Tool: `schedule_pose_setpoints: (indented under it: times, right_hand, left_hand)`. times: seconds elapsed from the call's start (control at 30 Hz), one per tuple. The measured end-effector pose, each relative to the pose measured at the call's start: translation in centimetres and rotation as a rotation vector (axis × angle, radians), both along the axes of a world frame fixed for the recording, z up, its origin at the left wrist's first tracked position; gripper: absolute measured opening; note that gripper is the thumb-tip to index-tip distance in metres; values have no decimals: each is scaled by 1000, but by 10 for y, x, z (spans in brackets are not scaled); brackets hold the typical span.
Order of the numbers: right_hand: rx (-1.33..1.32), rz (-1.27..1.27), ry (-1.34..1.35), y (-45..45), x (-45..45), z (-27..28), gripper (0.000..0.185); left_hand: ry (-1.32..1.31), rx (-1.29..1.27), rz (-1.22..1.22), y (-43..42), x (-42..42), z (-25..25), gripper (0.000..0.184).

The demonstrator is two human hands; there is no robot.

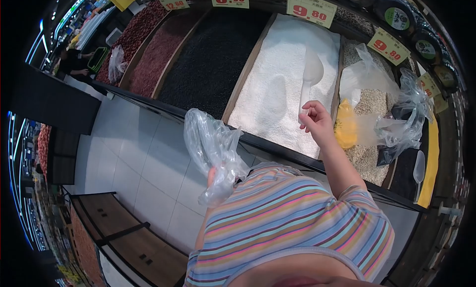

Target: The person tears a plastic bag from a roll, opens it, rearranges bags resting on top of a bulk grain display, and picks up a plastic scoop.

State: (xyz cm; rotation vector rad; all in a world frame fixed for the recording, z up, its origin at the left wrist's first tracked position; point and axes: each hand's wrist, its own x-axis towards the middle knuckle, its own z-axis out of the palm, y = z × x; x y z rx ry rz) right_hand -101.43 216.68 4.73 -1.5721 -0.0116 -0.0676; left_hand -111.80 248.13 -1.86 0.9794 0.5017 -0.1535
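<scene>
My left hand (212, 178) is wrapped in a clear plastic bag (208, 143) in front of the bins; most of its fingers are hidden by the film. Over the bin of white grains (263, 63), my right hand (316, 122) has its thumb and fingers closed around the handle end of a white scoop (312, 68). The scoop lies on the grains with its bowl pointing away from me. To its left, a scoop-shaped hollow marks the white surface.
Left of the white grains are bins of black grains (198, 59), reddish grains (158, 59) and red dates (144, 29). Plastic bags (406, 113) and a yellow item (345, 126) cover the right bin. Price signs (311, 9) line the back. A person (74, 61) stands far left.
</scene>
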Motion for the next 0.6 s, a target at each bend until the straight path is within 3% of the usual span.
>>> schedule_pose_setpoints:
  times: [0.03, 0.13, 0.2, 0.23, 0.5, 0.6]
  right_hand:
    - [85, -5, 24, -3, -1, -3, 19]
    - [353, 24, 58, -11, 2, -7, 21]
    - [566, 80, 38, -13, 1, -7, 25]
    - [587, 137, 29, -13, 1, -5, 28]
    - [715, 446, 39, -10, -2, -9, 38]
    - [628, 512, 52, -6, -5, -10, 40]
  left_hand:
    - [-13, -64, 20, 1, -2, -3, 40]
    - [-88, 269, -20, -10, -9, 4, 39]
    - [-15, 33, -27, -1, -8, 1, 37]
    - [21, -84, -34, 2, -6, 0, 37]
    - [28, 109, -67, -10, -10, 15, 37]
    - [11, 163, -119, -7, -12, 14, 37]
